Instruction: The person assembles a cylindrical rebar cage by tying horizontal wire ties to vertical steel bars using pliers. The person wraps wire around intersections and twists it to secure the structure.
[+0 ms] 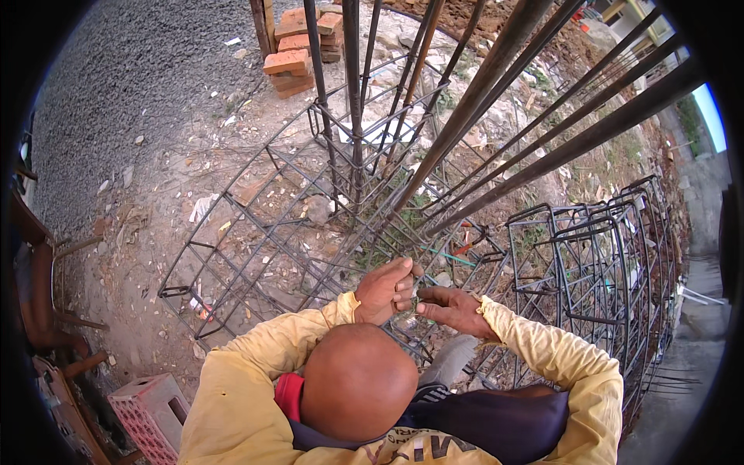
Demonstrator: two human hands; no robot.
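Note:
My left hand (383,293) is closed, its fingers curled in; whatever they hold is too small or hidden to make out. Close beside it on the right, my right hand (459,311) points its fingers toward the left one, thumb and forefinger a little apart, with nothing visible between them. Both hands are low over a rebar cage (267,217) of thin dark bars lying on the ground. Just beyond them, thick upright rebars (457,128) rise from the tangle of bars. A green strand (453,256) lies near the right hand.
More rebar cages (577,260) are stacked at the right, beside a grey concrete strip (701,310). Orange bricks (291,62) are piled far ahead near dark gravel (147,54). A hollow block (151,411) sits at lower left. My bare knee (358,380) is below the hands.

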